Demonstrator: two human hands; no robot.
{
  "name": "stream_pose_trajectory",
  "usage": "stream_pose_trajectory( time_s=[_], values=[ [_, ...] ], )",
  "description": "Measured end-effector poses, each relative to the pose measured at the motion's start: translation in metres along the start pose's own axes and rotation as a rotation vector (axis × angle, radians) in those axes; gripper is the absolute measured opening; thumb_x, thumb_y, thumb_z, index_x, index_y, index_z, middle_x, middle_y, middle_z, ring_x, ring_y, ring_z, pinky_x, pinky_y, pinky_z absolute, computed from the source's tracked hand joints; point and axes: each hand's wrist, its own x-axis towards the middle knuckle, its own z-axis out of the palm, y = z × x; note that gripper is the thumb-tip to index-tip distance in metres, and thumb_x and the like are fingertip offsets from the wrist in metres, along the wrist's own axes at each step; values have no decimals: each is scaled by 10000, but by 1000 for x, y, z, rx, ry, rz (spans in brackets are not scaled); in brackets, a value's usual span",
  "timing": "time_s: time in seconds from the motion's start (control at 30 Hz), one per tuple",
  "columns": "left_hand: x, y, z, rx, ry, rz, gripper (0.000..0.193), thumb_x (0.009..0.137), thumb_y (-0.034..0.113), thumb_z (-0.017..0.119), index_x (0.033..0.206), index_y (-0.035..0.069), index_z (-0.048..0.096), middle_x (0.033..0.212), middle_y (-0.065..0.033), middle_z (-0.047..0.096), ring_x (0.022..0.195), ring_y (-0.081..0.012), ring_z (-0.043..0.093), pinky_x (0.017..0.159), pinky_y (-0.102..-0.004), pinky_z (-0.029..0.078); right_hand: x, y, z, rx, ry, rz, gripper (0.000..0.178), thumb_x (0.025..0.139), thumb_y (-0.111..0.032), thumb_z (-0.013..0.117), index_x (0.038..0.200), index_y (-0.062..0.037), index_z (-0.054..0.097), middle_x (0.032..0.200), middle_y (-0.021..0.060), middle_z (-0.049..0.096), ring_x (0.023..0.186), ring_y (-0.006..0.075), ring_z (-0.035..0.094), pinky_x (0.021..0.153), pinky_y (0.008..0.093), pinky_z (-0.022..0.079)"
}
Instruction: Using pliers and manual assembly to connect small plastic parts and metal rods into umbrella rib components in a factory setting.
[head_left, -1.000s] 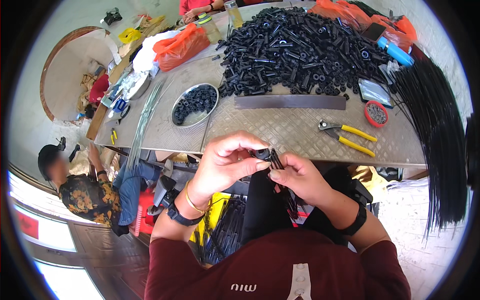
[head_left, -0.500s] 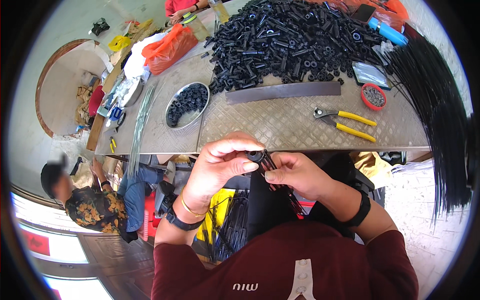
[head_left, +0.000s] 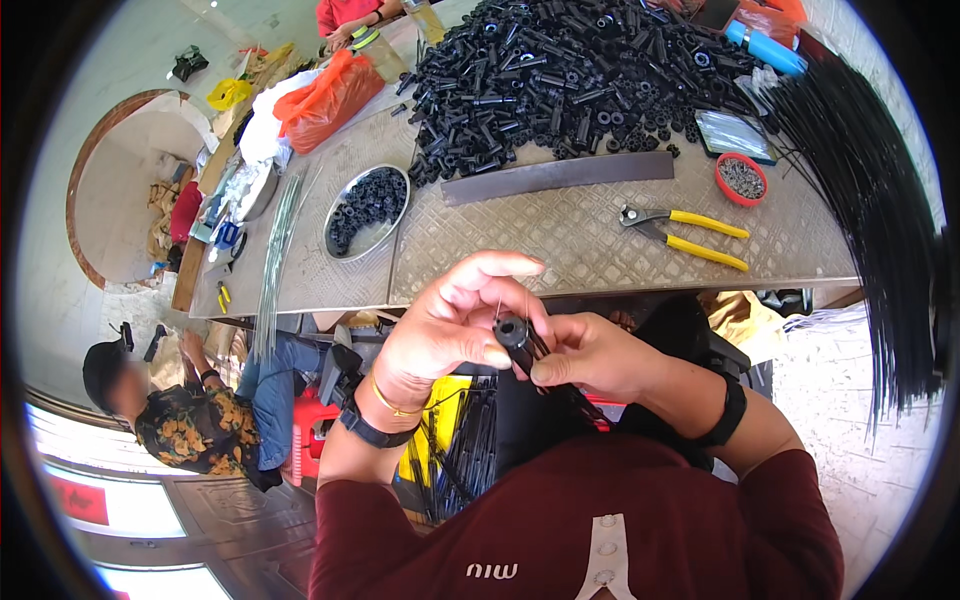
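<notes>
Since half a second ago, the left hand (head_left: 455,312) has lifted its forefinger off the black tube (head_left: 517,344), thumb beside it; I can't tell if it grips, but the right hand (head_left: 595,352) pinches the tube, near of the table (head_left: 560,240). I see its holed end tipped up and far-left, long axis slanting near-right. Left, a bowl (head_left: 372,240) holds black pieces (head_left: 365,203); right, a red dish (head_left: 745,202) holds grey bits (head_left: 742,178).

An orange bag (head_left: 335,100) and blue bottle (head_left: 768,48) lie well apart on the table (head_left: 520,240)
</notes>
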Motion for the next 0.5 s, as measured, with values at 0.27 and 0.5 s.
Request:
stream_pose_trajectory(
  time_s=[0.27,0.5],
  values=[
    [15,-22,4,3,-71,173,742,627,118,811,1257,9,434,852,-105,615,840,-185,561,743,-276,438,-12,-1,-4,10,-29,-31,219,790,-185,726,794,-78,535,752,-38,533,709,34,482,630,194,401],
    [3,-27,5,4,95,234,746,629,155,817,1253,3,439,825,-103,622,812,-211,598,734,-291,442,-21,4,12,-417,164,-320,340,817,-229,692,989,-5,504,889,52,583,812,108,578,733,238,461]
  ],
)
